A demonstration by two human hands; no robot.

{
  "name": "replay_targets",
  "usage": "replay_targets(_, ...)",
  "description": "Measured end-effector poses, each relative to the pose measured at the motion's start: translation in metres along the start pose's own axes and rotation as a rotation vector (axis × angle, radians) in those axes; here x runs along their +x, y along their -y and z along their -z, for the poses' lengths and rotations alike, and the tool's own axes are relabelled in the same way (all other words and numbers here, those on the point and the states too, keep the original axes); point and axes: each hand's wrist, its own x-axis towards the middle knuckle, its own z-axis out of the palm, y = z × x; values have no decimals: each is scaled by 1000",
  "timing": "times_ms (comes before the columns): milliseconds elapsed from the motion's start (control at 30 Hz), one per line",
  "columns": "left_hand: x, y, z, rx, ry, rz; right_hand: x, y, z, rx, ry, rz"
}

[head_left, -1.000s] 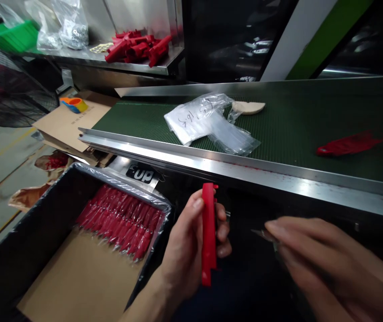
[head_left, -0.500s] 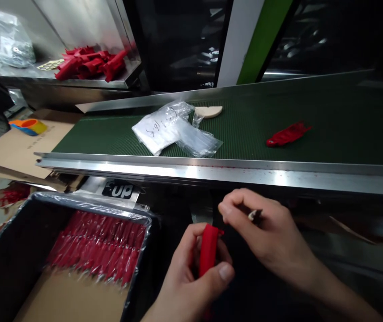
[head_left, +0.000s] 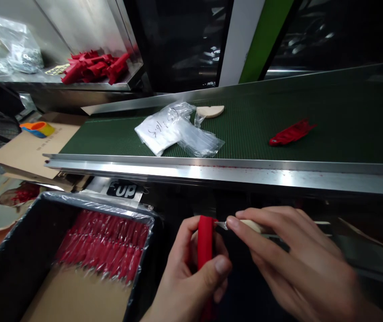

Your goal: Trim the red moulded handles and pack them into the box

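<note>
My left hand (head_left: 194, 268) grips an elongated red plastic part (head_left: 205, 241) upright between thumb and fingers. My right hand (head_left: 288, 255) pinches a small craft knife (head_left: 252, 226) with a pale handle. Its short blade sits at the upper edge of the red part and appears to touch it. Fingers hide most of the handle, and my left hand covers the part's lower half. Beyond the steel rail, a red plastic piece (head_left: 291, 133) lies on the green conveyor belt (head_left: 245, 143).
At lower left, a black-lined box (head_left: 20, 237) holds rows of plastic-wrapped red parts (head_left: 102, 243). A clear bag (head_left: 168, 127) and pale curved piece (head_left: 210, 111) lie on the belt. The steel rail (head_left: 211, 175) runs between belt and hands. More red parts sit on a steel shelf (head_left: 134, 74).
My right hand has moved down and left, bringing the knife blade to the red part. My left hand has turned the part slightly. The view has barely shifted.
</note>
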Motion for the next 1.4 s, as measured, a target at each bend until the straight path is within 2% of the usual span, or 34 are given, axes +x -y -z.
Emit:
replay_targets(500,-1,-2,-3,51,-39,27,-6,-5,-5,-41,-48,-10)
replay_targets(633,-2,1,1,-22,49,56,-8,-12,-3,-73,-65,-55)
replay_targets(733,-2,3,4,-112,105,71,-11,-13,1,-6,-95,-108)
replay_targets(933,-1,2,6,-268,216,83,-9,0,2,107,-40,-103)
replay_targets(1133,2,10,9,-342,322,34,-4,5,-5,148,-74,-82)
replay_targets(1233,5,14,11,-371,360,-4,-6,4,-9,159,-79,-76)
replay_targets(1400,5,12,11,-355,339,81,-10,-1,-13,161,-87,-55)
